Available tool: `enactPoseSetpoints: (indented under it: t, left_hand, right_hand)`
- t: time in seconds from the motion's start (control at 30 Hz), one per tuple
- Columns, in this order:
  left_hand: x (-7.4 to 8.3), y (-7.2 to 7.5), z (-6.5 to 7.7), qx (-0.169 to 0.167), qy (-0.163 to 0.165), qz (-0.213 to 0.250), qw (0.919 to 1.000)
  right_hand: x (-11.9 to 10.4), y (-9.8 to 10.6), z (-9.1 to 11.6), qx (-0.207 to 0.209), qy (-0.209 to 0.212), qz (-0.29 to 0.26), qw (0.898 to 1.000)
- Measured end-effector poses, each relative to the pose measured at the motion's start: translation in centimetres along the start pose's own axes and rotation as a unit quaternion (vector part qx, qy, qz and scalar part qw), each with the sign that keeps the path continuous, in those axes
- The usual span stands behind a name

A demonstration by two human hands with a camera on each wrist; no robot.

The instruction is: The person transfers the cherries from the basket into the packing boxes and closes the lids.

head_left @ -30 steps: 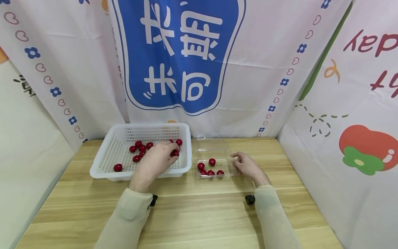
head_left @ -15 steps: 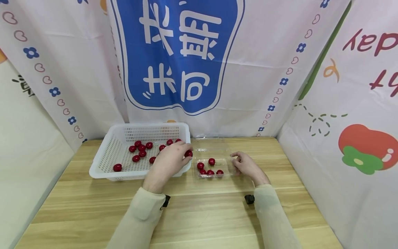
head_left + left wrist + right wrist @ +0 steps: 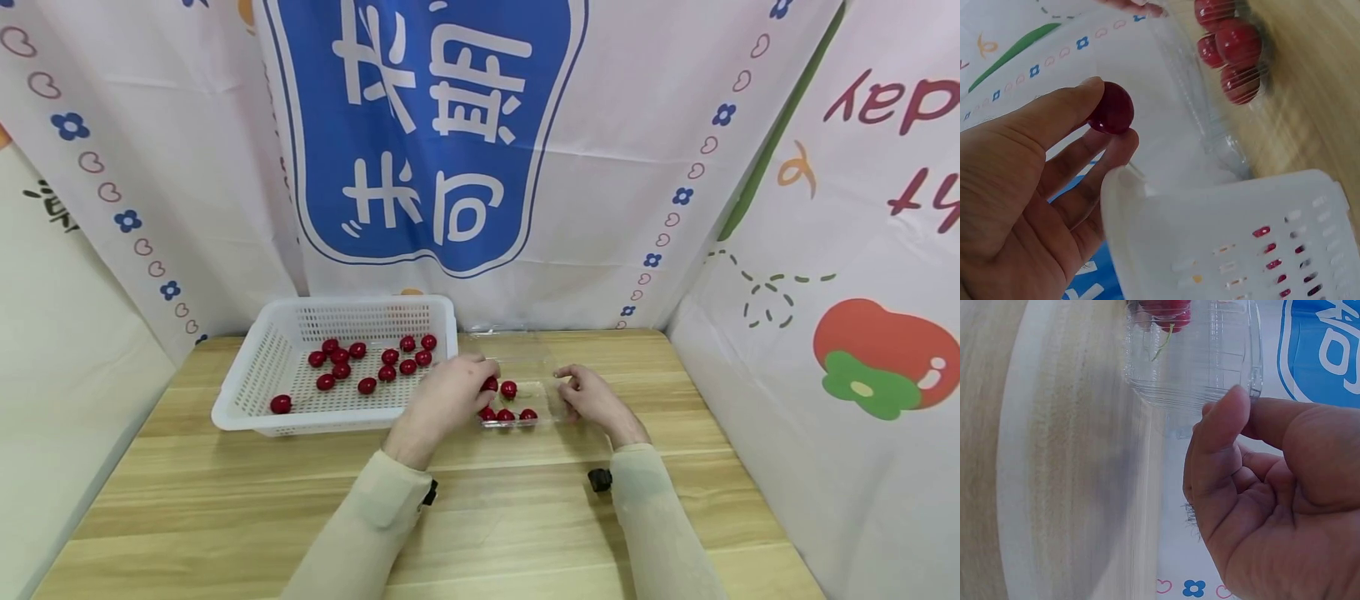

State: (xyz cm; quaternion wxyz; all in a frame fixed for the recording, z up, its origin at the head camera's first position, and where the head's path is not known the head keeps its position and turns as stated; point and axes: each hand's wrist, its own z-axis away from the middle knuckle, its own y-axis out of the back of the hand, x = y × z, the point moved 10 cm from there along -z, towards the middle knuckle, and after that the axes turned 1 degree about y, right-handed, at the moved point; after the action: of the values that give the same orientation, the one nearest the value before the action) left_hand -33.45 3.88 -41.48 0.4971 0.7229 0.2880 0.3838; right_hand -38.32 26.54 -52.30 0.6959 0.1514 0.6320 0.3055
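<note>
My left hand [image 3: 450,396] pinches a dark red cherry [image 3: 1113,109] between thumb and fingertips, over the left part of a clear plastic clamshell box [image 3: 1222,344]. Several cherries [image 3: 506,415] lie in the box, mostly along its near side; one shows a green stem in the right wrist view. My right hand [image 3: 596,404] holds the right edge of the box between thumb and curled forefinger. The box's hinged lid [image 3: 498,343] lies folded back toward the wall. In the head view my left fingers partly hide the held cherry.
Left of the box stands a white perforated plastic basket [image 3: 238,387] with several more cherries [image 3: 341,371] on its floor. Both stand on a wood-grain table [image 3: 510,533]. Printed cloth [image 3: 600,167] hangs behind and on both sides.
My left hand has lifted a cherry out of the basket's right part and carried it rightward across the rim to above the box. My right hand has stayed at the box's edge.
</note>
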Motion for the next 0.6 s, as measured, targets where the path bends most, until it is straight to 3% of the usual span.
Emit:
enactPoseSetpoints:
  t: [0.43, 0.6]
  left_hand:
    - [1.8, -3.4, -1.2, -0.014, -0.043, -0.048, 0.9978]
    - [2.0, -3.0, -1.0, -0.010, -0.046, -0.052, 0.9975]
  right_hand:
    - [-0.1, -0.1, -0.1, -0.003, 0.002, -0.005, 1.000]
    - [-0.1, -0.1, 0.0, -0.004, 0.005, -0.004, 1.000]
